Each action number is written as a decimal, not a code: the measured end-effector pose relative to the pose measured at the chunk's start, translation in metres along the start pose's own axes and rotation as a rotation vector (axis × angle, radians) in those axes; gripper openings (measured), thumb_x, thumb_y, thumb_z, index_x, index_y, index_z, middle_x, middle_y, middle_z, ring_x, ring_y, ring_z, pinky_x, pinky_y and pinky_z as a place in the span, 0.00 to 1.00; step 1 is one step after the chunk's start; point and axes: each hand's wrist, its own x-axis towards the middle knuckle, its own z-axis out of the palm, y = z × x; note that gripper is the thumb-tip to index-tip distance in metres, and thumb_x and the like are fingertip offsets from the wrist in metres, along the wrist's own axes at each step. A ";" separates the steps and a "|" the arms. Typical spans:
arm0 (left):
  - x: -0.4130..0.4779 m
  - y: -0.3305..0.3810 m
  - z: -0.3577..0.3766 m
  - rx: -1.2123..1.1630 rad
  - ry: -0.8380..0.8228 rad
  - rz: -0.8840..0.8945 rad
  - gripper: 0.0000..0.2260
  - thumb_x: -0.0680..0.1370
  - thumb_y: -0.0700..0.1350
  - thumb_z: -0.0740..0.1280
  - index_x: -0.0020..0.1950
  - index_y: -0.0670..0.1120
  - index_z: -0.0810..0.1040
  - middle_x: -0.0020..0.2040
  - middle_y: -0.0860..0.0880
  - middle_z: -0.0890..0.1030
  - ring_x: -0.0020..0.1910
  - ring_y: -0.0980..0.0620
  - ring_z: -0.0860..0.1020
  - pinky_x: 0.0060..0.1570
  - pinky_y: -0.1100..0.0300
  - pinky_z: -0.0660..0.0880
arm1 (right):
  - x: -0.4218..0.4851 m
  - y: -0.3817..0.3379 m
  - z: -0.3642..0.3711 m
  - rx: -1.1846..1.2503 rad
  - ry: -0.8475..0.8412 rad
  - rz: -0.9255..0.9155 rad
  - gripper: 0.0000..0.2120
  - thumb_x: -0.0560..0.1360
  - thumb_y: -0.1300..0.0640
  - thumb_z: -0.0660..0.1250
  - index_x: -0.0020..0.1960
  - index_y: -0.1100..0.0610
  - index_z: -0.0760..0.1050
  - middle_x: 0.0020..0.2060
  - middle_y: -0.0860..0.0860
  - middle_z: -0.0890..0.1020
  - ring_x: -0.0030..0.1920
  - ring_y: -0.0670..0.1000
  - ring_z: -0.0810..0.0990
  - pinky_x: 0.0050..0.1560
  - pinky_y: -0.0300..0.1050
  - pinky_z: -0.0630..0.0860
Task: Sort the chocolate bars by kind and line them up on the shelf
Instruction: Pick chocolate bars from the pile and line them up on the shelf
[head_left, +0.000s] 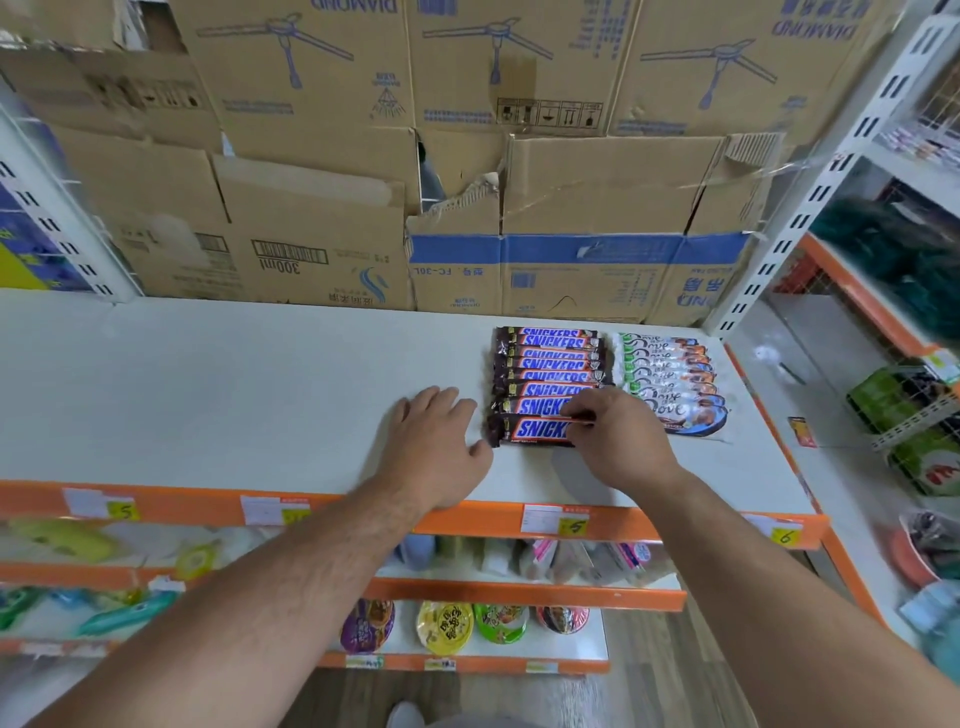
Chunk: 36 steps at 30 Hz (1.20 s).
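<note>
Pinching what, right hand (618, 441)?
Nearest Snickers bar (530, 430), fingers curled on its glossy crimped end.
Left hand (436, 447)?
Flat, fingers relaxed on matte white shelf (234, 395), bar's 9 o'clock.
Rows?
Brown Snickers row (545, 364) overlapping, shelf's 2 o'clock; white Dove row (670, 374) at its 3 o'clock.

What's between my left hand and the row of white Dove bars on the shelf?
The row of brown Snickers bars, seen in the head view; the right hand pinches its front bar.
</note>
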 end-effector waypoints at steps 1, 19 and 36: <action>0.000 0.000 0.000 0.002 0.000 0.000 0.26 0.73 0.59 0.54 0.70 0.53 0.69 0.73 0.52 0.67 0.72 0.50 0.60 0.71 0.49 0.55 | 0.000 0.000 0.001 -0.032 0.016 -0.011 0.09 0.74 0.58 0.69 0.53 0.52 0.82 0.51 0.51 0.82 0.49 0.53 0.80 0.46 0.45 0.77; -0.003 0.004 -0.009 -0.003 -0.051 -0.012 0.26 0.76 0.58 0.57 0.74 0.53 0.66 0.76 0.52 0.64 0.75 0.51 0.57 0.74 0.50 0.54 | -0.032 -0.003 0.012 -0.269 0.149 -0.161 0.09 0.73 0.54 0.66 0.48 0.59 0.79 0.42 0.56 0.79 0.44 0.60 0.75 0.42 0.51 0.73; -0.065 -0.112 -0.066 -0.099 0.047 -0.101 0.30 0.72 0.60 0.55 0.74 0.55 0.64 0.74 0.53 0.66 0.74 0.52 0.60 0.74 0.46 0.53 | -0.036 -0.148 0.073 -0.156 0.049 -0.285 0.23 0.70 0.46 0.68 0.62 0.53 0.77 0.56 0.54 0.80 0.57 0.59 0.76 0.52 0.51 0.75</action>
